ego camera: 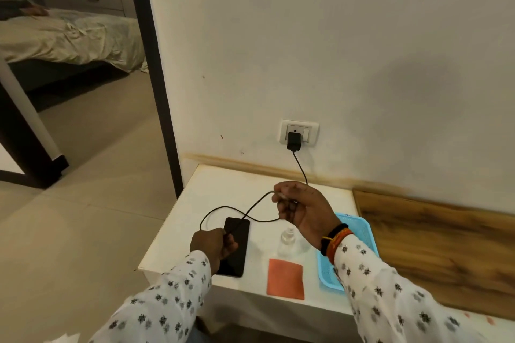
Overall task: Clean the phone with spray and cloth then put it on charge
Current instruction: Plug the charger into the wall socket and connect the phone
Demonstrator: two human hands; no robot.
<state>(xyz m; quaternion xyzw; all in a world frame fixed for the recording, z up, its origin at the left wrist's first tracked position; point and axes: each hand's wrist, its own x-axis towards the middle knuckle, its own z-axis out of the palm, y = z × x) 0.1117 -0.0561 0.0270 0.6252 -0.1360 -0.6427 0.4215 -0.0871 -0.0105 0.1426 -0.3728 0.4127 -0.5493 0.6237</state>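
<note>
A black phone (239, 234) lies screen up on the small white table (214, 189). My left hand (213, 243) rests over its near left side, pinching the black charger cable (223, 207). My right hand (301, 209) is raised above the table, closed on the cable near its end. The cable loops across the table and runs up to a black charger plug (293, 141) in the wall socket (299, 132). A clear spray bottle (287, 242) stands right of the phone. An orange cloth (285, 278) lies flat at the table's front edge.
A blue plastic basket (362, 231) sits at the table's right side, partly under my right sleeve. A wooden panel (434, 245) runs along the wall to the right. An open doorway (83, 92) on the left shows a bed.
</note>
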